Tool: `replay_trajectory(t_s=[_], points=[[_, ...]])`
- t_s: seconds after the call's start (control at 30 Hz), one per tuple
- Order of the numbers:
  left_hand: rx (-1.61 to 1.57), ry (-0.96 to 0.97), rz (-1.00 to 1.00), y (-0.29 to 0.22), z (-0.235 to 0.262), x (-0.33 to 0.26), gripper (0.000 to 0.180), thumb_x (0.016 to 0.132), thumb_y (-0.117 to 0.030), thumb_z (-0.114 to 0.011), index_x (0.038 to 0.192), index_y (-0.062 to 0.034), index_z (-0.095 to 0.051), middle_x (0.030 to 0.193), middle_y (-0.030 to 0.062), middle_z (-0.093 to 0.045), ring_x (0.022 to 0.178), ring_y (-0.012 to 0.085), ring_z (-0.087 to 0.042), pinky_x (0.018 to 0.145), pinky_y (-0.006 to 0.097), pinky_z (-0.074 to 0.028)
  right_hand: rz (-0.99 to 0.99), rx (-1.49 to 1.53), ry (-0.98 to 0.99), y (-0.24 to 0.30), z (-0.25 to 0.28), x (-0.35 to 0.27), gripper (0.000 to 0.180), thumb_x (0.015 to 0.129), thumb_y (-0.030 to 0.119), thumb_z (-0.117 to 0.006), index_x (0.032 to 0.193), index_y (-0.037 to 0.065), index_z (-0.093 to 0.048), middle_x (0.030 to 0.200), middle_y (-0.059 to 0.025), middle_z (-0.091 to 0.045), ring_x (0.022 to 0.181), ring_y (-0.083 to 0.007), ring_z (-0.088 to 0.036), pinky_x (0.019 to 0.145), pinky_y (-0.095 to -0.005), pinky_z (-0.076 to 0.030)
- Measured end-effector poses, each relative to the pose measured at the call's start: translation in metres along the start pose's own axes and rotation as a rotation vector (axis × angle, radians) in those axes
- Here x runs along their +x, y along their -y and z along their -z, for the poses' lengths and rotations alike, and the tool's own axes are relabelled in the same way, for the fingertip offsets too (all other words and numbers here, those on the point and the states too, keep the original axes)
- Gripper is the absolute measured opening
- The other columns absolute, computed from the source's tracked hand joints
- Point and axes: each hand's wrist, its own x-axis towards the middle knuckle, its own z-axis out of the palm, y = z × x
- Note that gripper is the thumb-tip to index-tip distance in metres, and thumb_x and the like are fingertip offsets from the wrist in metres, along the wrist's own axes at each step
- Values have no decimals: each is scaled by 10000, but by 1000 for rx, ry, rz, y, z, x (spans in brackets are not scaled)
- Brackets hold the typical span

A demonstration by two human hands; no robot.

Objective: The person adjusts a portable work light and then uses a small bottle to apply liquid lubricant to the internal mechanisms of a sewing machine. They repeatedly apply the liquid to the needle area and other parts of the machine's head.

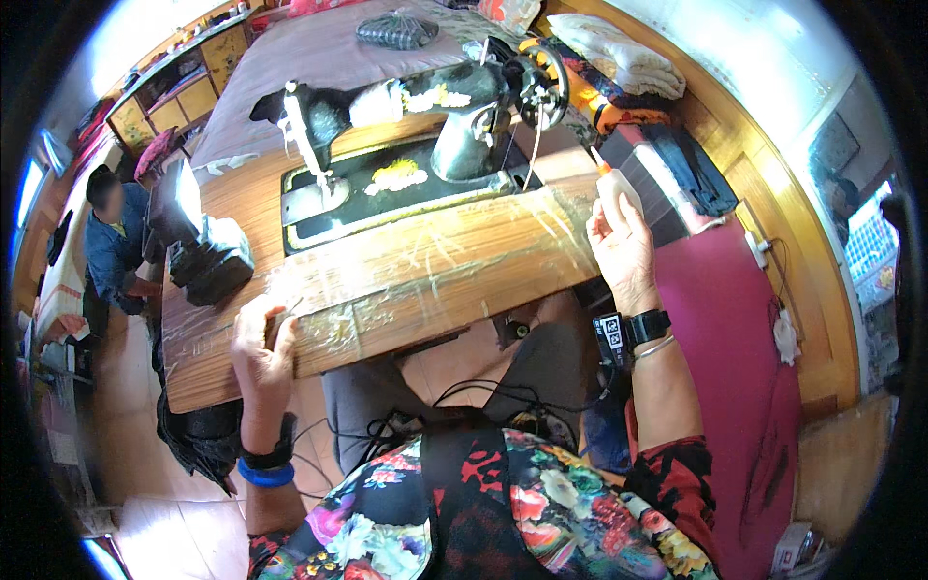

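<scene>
My right hand (623, 251) is raised at the right end of the wooden sewing table (464, 232). Its fingers wrap round a small white squeeze bottle (616, 196) with a red-orange pointed nozzle, tilted up and to the left. My left hand (263, 350) is at the table's front left edge, thumb and fingers drawn together. Something small may be between them, but I cannot make it out. A black sewing machine (372, 104) with worn gold decoration stands on the table beyond both hands. Its needle end is on the left, its handwheel (541, 89) on the right.
Dark folded cloth (215, 261) lies on the table's left end. Behind the machine stretches a bed (290, 68) with a dark bag (396, 30). Folded clothes (691, 169) lie at the right. Another person (118, 237) is at the far left. Cables (483, 387) cross my lap.
</scene>
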Motion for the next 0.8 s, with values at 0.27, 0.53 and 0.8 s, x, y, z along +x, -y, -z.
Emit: replay_trajectory(t_s=[0.27, 0.53, 0.8], points=[[259, -129, 54, -2, -5, 8, 176, 985, -100, -665, 1095, 36, -645, 1094, 163, -663, 1049, 286, -620, 970, 379, -488, -138, 90, 305, 43, 69, 53, 389, 973, 241, -696, 1286, 24, -618, 1103, -112, -686, 918, -224, -639, 843, -382, -510], [526, -262, 77, 9, -11, 6, 220, 958, -174, -682, 1090, 0, -664, 1063, 165, -700, 1021, 323, -658, 935, 407, -513, -282, 153, 460, 41, 104, 42, 497, 823, 229, -857, 1230, 92, -606, 1075, -102, -684, 914, -259, -662, 825, -446, -527], [571, -254, 59, 11, -12, 8, 174, 957, -182, -672, 1030, -24, -679, 1021, 139, -709, 1000, 317, -661, 922, 404, -517, -316, 202, 467, 40, 103, 44, 476, 824, 198, -850, 1224, 79, -621, 1080, -112, -690, 958, -267, -681, 852, -447, -541]])
